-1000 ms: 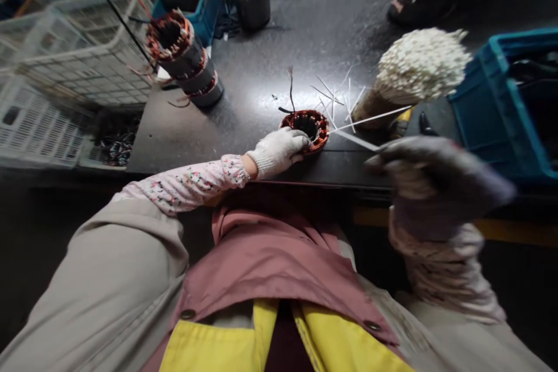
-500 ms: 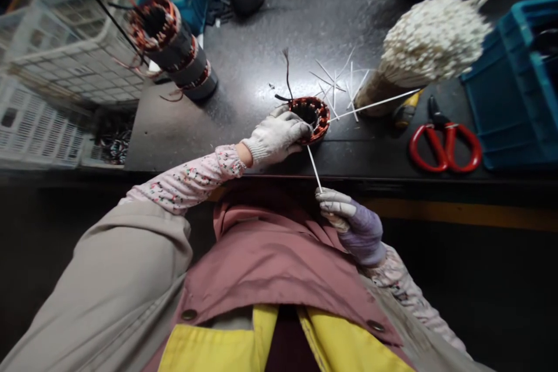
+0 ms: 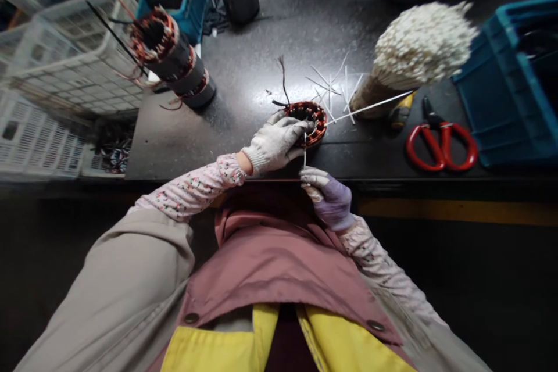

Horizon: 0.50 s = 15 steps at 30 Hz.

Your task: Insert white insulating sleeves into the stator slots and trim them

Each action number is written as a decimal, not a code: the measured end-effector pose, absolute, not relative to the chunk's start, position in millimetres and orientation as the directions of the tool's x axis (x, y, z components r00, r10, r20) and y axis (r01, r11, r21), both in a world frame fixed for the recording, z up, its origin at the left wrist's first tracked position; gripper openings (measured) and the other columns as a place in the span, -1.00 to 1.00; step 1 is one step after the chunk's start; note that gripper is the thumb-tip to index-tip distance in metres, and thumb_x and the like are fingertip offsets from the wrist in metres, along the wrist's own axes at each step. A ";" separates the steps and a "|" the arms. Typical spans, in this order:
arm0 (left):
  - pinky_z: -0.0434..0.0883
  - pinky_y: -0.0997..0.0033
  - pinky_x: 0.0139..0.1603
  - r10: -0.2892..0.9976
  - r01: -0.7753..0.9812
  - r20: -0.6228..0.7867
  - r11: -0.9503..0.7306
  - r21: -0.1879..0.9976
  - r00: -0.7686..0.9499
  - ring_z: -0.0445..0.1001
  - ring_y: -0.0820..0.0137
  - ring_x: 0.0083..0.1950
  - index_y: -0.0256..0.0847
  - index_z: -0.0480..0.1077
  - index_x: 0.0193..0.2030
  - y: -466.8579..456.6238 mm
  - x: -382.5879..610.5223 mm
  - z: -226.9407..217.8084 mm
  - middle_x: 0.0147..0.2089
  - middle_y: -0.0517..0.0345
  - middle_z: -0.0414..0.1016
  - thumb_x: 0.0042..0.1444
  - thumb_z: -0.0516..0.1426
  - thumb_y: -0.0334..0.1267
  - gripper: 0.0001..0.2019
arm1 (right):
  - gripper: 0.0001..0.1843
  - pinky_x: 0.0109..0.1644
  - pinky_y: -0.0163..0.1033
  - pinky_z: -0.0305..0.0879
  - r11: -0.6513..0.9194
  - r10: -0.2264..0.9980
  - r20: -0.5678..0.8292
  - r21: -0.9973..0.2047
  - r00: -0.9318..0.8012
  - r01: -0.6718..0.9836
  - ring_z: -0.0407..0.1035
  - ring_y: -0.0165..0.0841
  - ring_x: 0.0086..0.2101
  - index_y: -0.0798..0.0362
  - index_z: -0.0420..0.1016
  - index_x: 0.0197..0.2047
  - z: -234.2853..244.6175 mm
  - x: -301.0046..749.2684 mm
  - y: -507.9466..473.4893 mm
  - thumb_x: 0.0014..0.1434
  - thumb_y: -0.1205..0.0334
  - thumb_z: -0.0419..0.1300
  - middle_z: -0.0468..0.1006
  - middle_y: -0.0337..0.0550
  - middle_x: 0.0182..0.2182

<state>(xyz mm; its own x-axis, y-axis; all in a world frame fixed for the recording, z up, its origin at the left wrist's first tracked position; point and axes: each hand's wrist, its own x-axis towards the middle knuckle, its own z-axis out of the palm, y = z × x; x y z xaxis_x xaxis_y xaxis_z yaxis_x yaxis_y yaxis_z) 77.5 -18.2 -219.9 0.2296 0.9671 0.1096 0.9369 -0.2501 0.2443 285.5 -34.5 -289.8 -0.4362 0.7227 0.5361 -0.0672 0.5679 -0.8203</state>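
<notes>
Pink cloth (image 3: 270,267): nearest of all, across the wearer's front, below the edge of the tabletop (image 3: 174,145)
Right hand (image 3: 329,197): in a white and purple glove, at the tabletop's near edge, its fingers (image 3: 316,174) pinched together on the near end of a white strip
Strip (image 3: 305,154): runs from the right fingertips away to the near rim of the stator; whether its far end sits inside a slot is too small to tell
Left hand (image 3: 276,145): in a white glove, curled around the stator's near left side, fingertips over the rim at the opening, thumb low along the outer wall, partly closed with a hold on it
Stator (image 3: 320,125): on the tabletop with its opening up, copper windings around the rim; under and to the right of the left fingers, just beyond the right fingertips, with the strip bridging that gap
Scissors (image 3: 441,145): red-handled, lying to the right, well apart from both hands
Stick (image 3: 370,108): white and long, slanting from the stator's right side past the foot of the bundle
Lead wires (image 3: 284,84): from the stator's far left side, one with a frayed tip
Loose pieces (image 3: 333,88): white, scattered just beyond the stator
Bundle (image 3: 425,43): many white ends packed together, beside a blue crate (image 3: 492,104)
Stack (image 3: 185,67): wound cores at left, near white baskets (image 3: 82,64)
Far core (image 3: 239,0): upright, farther back, beside a blue bin (image 3: 194,9)
</notes>
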 end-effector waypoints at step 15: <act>-0.08 -0.22 0.47 0.981 0.967 0.101 -0.183 0.176 0.167 0.31 0.08 0.32 -0.33 0.29 0.25 -25.6 84.7 -212.6 0.24 -0.23 0.40 0.27 0.07 -0.11 -0.52 | -0.56 -0.44 -0.28 0.49 -0.351 0.803 -0.283 -0.936 -0.524 -0.032 0.50 -0.36 -0.49 0.11 0.55 -0.33 -267.2 263.8 -19.3 -0.01 -0.15 0.35 0.59 -0.13 -0.47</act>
